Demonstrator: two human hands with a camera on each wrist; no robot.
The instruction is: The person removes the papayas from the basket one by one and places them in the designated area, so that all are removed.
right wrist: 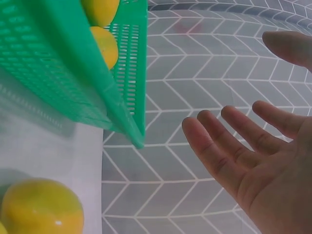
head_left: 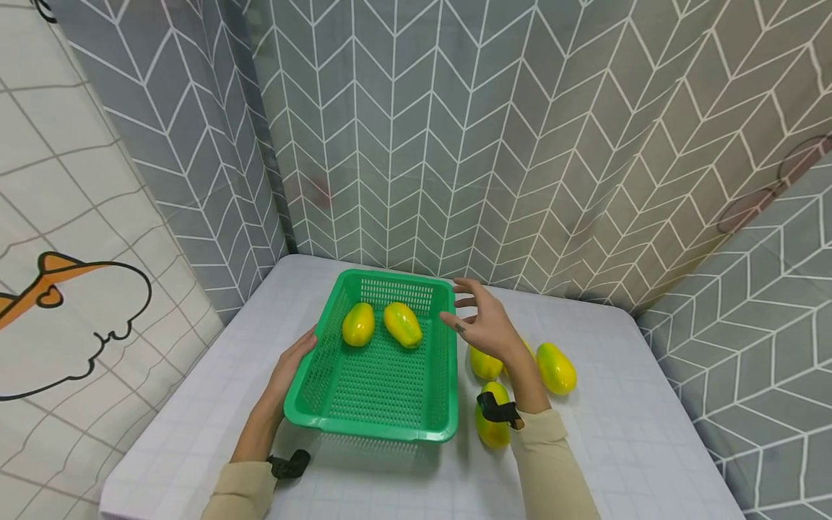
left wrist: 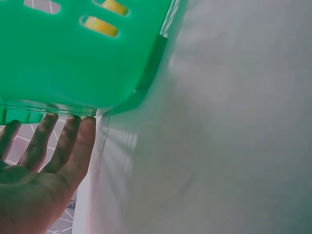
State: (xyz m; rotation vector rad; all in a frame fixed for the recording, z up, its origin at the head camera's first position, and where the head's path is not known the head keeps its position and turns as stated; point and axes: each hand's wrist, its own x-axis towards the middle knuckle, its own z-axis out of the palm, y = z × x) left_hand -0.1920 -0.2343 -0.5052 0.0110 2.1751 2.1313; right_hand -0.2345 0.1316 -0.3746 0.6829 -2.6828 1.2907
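Green plastic basket (head_left: 377,383) on the white table (head_left: 617,433), slatted walls, two yellow-green fruits lying in its far half: one to the left (head_left: 358,324), the other (head_left: 403,325) near it and leaning aslant, the two apart. My left hand (head_left: 291,368) is at the basket's left side, fingers lying straight, tips against the rim; thumb hidden from me in the left wrist view. My right hand (head_left: 484,321) hangs just beyond the right rim, thumb and fingers spread wide, palm bare; the right wrist view shows a gap between fingertips and basket. More of the same fruit on the table, right of the basket: one below my right hand (head_left: 484,365), one partly behind my forearm (head_left: 529,348), one farther right (head_left: 556,368), one nearer me (head_left: 492,433), partly covered by the black wrist device (head_left: 497,408). Another black device (head_left: 289,464) on my left wrist. Beige sleeves (head_left: 552,462) on both arms. Beyond the table, grey curtain (head_left: 403,144) with white chevron lines.
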